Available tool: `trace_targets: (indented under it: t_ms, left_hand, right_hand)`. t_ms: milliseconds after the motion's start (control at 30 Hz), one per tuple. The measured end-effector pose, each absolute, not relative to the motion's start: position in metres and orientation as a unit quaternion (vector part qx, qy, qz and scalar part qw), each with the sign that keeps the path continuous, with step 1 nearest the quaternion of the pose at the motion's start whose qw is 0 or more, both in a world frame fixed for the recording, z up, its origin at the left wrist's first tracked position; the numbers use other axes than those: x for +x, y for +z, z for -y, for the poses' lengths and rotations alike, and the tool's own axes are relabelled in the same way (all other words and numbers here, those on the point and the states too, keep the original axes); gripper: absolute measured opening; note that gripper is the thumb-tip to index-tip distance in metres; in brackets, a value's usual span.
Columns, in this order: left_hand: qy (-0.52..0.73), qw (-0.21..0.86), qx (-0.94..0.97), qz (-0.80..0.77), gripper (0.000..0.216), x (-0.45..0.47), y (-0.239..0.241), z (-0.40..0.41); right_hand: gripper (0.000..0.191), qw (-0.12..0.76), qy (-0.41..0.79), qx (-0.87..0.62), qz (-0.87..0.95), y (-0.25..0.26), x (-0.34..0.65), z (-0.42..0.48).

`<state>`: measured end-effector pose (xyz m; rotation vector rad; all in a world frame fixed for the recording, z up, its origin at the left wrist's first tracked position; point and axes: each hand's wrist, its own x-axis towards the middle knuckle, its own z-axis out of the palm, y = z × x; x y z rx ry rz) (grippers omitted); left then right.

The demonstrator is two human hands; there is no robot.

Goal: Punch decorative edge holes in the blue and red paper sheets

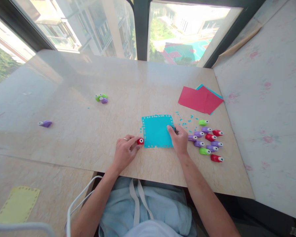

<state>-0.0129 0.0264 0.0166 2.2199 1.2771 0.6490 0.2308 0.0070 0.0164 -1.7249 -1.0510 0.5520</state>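
Note:
A blue sheet of paper (158, 131) with small shapes punched along its edges lies flat on the sill in front of me. My left hand (128, 148) grips a small red craft punch (140, 141) with an eye-like round on it, set against the paper's lower left edge. My right hand (179, 138) pinches the paper's right edge, thumb on top. Something dark shows by its fingertips, too small to name. Right of that hand sit several more punches, among them a red one (216, 158), a green one (205, 151) and a purple one (199, 144).
Blue paper bits (185, 124) are scattered right of the sheet. Red paper (199, 99) lies at the back right, over blue. Green and purple punches (102, 98) stand at the back left, with a purple punch (45, 123) farther left. Yellow punched paper (18, 204) lies lower left, near white tubing (69, 210).

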Motion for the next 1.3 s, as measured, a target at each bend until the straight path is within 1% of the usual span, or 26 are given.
trace_targets:
  t_ms: [267,767,1300]
  left_hand:
    - [0.243,0.275,0.804,-0.468,0.021,-0.0127,0.0183,-0.0269]
    - [0.237,0.270,0.813,-0.458,0.020,-0.0133,0.0187,-0.0287]
    - [0.243,0.278,0.803,-0.467,0.024,-0.0105,0.0207,-0.0285]
  right_hand:
    - [0.035,0.508,0.232,-0.711,0.429,0.0170,0.2319,-0.0073]
    - [0.033,0.520,0.226,-0.707,0.422,0.0158,0.2318,-0.0074]
    - [0.036,0.511,0.232,-0.707,0.431,0.0187,0.2336,-0.0075]
